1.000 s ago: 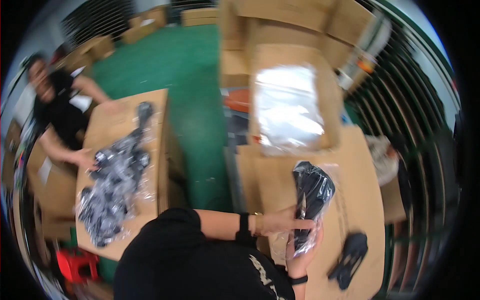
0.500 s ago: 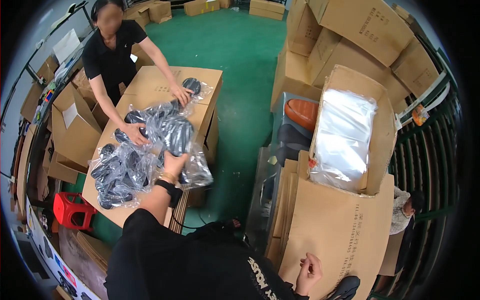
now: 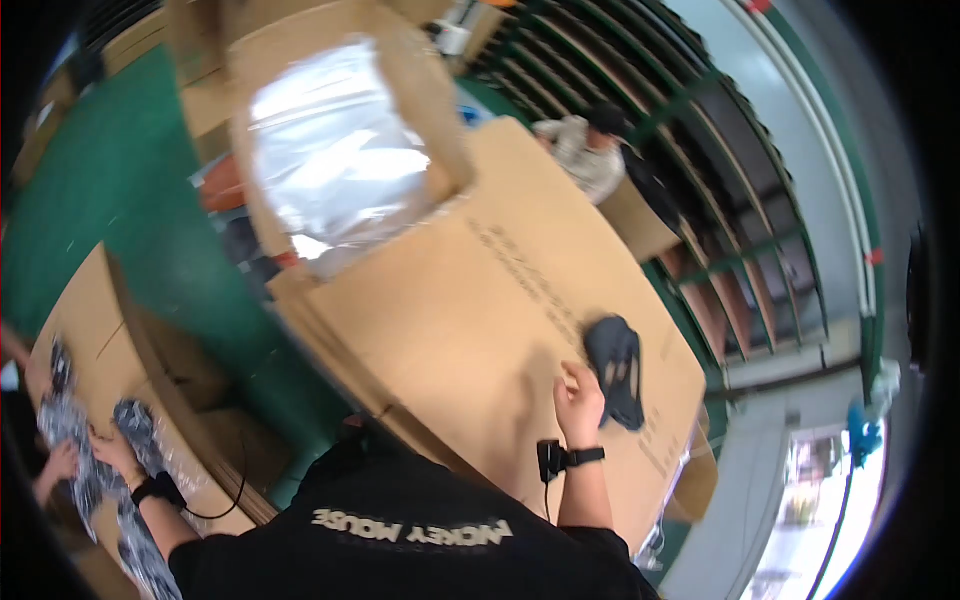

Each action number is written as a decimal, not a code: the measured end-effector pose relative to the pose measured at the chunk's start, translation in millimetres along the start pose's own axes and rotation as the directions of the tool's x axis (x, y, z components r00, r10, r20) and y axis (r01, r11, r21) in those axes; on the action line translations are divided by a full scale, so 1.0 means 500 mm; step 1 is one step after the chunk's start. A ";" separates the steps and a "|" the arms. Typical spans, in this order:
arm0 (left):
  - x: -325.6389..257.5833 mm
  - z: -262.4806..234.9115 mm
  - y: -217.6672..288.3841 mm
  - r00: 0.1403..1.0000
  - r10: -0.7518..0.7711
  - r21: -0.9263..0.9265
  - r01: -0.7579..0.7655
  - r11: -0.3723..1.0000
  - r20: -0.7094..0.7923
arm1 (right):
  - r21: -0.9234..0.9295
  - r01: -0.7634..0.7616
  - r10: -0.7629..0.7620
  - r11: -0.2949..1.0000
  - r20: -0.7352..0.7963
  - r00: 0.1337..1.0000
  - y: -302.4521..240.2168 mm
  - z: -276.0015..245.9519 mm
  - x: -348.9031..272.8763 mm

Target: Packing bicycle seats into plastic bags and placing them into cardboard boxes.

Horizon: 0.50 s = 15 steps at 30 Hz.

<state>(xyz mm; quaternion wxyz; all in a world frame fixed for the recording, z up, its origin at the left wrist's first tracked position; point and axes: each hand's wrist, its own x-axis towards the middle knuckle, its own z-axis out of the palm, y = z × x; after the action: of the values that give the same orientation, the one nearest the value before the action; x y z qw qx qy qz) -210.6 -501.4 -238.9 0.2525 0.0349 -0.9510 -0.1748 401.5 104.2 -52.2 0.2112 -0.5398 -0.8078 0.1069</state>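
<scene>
Two hands split: left hand now grabbing bagged shoes at 8 o'clock, right hand loosely curled, empty, beside dark shoe.

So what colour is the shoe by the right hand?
Dark grey, nearly black; the shoe shows in the head view.

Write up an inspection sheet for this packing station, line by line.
Surface: flat brown cardboard sheet, bare around the right hand.
Job's things: dark shoe beside the right hand; bagged dark shoes under the left hand.
Clutter: open carton with clear plastic bags.
Grippers: right hand loosely curled, holding nothing; left hand's grip cannot be told.
Cables: thin black cable near left wrist.
Surroundings: green floor, green rack, another person.
</scene>
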 end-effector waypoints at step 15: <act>-0.291 -0.105 1.306 0.113 0.971 -0.751 -0.617 0.235 0.211 | -0.139 -0.436 0.449 0.889 0.079 0.890 0.128 -0.059 -0.080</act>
<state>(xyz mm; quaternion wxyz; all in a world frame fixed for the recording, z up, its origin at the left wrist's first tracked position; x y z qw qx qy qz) -44.1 116.0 -35.7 -0.0502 -0.6380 -0.7328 -0.2314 481.1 91.3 -60.8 0.1049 -0.7146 -0.6786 0.1337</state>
